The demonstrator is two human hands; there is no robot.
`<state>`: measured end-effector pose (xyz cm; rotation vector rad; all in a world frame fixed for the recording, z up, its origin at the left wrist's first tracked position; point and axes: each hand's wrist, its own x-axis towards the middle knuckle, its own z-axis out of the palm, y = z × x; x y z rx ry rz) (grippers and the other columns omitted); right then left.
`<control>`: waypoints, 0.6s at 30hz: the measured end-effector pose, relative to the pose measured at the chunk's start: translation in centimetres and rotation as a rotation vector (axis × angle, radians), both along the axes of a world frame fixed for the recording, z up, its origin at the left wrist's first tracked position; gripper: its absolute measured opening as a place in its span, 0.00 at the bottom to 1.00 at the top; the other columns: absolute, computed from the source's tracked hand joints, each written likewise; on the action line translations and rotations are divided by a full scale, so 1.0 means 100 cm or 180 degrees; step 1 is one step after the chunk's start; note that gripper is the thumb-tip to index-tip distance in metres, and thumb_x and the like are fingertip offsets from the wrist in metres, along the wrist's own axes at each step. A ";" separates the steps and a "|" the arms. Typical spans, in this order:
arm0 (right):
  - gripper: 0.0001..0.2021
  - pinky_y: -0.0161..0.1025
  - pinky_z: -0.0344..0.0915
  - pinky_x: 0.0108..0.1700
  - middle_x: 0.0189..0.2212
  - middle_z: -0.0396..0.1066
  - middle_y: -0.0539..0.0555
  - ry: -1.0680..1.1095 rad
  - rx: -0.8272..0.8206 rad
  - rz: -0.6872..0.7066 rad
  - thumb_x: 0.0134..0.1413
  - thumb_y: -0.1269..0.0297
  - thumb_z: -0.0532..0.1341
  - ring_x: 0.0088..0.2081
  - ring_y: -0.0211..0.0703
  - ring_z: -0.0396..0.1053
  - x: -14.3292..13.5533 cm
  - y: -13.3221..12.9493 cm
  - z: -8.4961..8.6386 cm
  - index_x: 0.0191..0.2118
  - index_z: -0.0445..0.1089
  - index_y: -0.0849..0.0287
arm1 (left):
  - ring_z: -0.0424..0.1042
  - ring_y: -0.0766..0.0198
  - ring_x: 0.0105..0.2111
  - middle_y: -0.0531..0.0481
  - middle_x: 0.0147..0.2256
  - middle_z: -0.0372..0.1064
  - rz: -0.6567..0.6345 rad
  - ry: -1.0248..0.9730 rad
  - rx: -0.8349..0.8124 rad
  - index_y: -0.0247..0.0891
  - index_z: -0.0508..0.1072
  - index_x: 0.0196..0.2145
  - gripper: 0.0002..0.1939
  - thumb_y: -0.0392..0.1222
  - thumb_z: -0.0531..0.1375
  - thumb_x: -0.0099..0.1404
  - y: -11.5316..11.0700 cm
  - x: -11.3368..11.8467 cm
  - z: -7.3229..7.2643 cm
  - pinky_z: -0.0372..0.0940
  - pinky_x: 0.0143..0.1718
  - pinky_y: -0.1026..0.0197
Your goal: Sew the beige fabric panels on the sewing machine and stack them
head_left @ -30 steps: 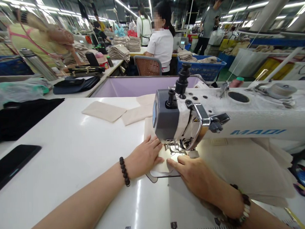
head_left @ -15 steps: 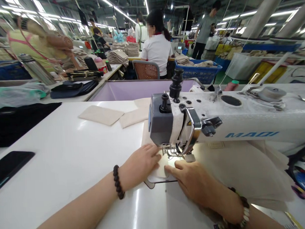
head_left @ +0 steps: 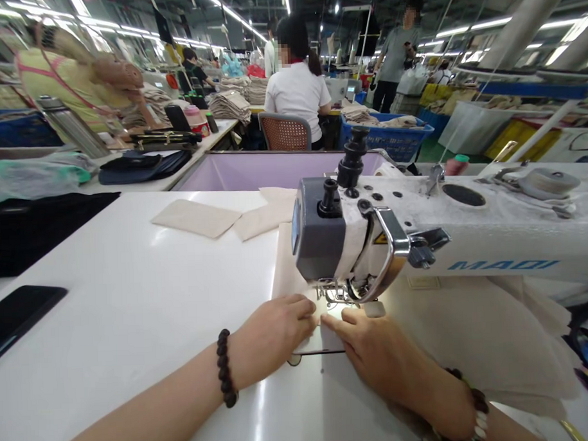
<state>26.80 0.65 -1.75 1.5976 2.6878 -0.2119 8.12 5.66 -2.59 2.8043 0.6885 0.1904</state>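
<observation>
A beige fabric piece (head_left: 286, 266) runs along the left side of the sewing machine head (head_left: 321, 229) and under its presser foot. My left hand (head_left: 278, 333) rests on this fabric just left of the needle area, fingers bent and close together, pressing it flat. Right of it, my right hand (head_left: 383, 349) has its index finger stretched out to the fabric's near end, with the other fingers curled. The two hands are a small gap apart. A larger beige cloth (head_left: 471, 330) lies under the machine arm, beyond my right hand.
Two flat beige pieces (head_left: 197, 217) lie on the white table (head_left: 133, 316) behind the hands. A black phone (head_left: 22, 317) and black cloth (head_left: 38, 229) are at the left. A person in white (head_left: 297, 95) sits ahead, near a blue basket (head_left: 387, 139).
The fabric beneath my left hand has moved away from me, so less of it shows at the near end. My left hand sits slightly lower in view. The camera view has shifted a little.
</observation>
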 end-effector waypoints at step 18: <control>0.21 0.35 0.60 0.33 0.37 0.72 0.51 0.0013 0.0083 -0.0323 0.52 0.78 0.50 0.33 0.39 0.68 -0.003 0.003 -0.008 0.52 0.62 0.55 | 0.66 0.59 0.37 0.47 0.36 0.67 0.0305 -0.0125 0.0140 0.32 0.69 0.32 0.04 0.33 0.55 0.64 0.020 0.005 -0.010 0.65 0.38 0.59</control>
